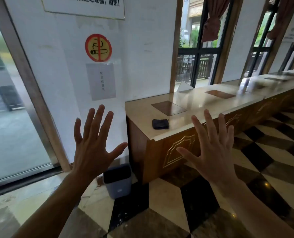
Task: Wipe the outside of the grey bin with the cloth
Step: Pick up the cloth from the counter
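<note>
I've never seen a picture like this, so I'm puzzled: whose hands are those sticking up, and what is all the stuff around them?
The camera sits on a person's head, so you see what they see. The left hand and right hand are theirs, both spread open and holding nothing. A dark cloth lies folded on the shiny counter. Down on the floor, beside the counter's end and against the wall, stands a grey bin. The cloth is for wiping that bin, but nobody has picked it up yet. A no-smoking sign hangs on the wall.
</note>
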